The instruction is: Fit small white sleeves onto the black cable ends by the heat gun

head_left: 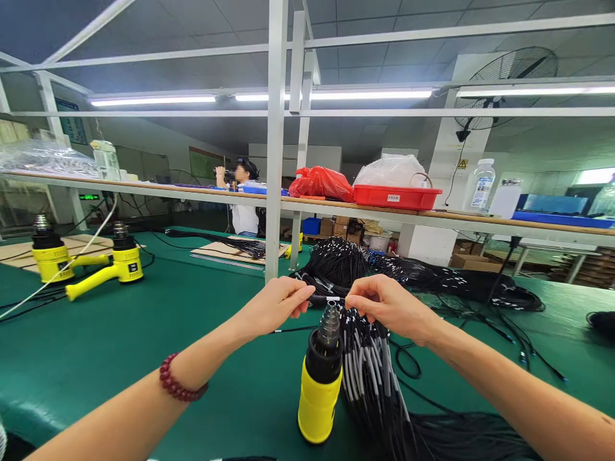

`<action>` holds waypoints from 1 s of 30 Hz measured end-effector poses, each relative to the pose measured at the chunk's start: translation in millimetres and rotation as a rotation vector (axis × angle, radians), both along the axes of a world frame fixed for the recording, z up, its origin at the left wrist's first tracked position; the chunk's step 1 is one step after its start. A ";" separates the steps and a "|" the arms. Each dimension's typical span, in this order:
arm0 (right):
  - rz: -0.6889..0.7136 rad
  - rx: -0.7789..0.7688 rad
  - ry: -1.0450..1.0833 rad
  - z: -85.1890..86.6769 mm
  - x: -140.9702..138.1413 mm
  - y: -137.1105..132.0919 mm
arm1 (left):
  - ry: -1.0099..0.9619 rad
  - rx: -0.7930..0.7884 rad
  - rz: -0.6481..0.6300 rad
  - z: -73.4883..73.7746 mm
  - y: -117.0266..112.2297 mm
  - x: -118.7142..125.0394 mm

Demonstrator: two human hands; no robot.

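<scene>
My left hand (pixel 283 304) and my right hand (pixel 379 301) each pinch a black cable (pixel 319 299) that is stretched level between them. A short white sleeve (pixel 332 299) sits on the cable in the gap between my fingers. Directly beneath it stands a yellow and black heat gun (pixel 321 378), upright, its metal nozzle (pixel 329 325) pointing up and close to the sleeve. Right of the heat gun, a thick bundle of black cables with grey sleeves (pixel 368 365) runs down toward me.
More black cables (pixel 432 272) are heaped behind my hands. Two other yellow heat guns (pixel 52 256) stand on the green table (pixel 192 384) at left. A white post (pixel 276 160) and a shelf with a red tray (pixel 396 197) rise ahead. A person (pixel 245 198) is in the background.
</scene>
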State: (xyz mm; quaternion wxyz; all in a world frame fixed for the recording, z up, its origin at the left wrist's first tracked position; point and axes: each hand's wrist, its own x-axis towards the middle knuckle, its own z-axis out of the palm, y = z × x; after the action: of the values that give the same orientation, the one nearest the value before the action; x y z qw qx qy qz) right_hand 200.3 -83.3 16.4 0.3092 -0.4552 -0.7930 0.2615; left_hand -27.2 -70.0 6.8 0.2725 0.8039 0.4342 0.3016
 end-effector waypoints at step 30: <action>0.027 -0.016 0.005 -1.4 3.0 3.5 | -0.129 -0.036 -0.004 4.8 -7.1 0.9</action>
State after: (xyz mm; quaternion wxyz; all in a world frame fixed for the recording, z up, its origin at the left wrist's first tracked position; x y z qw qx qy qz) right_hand 203.4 -79.7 15.0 0.3042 -0.4462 -0.7962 0.2730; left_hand -26.3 -77.1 11.7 0.3148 0.7786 0.4196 0.3445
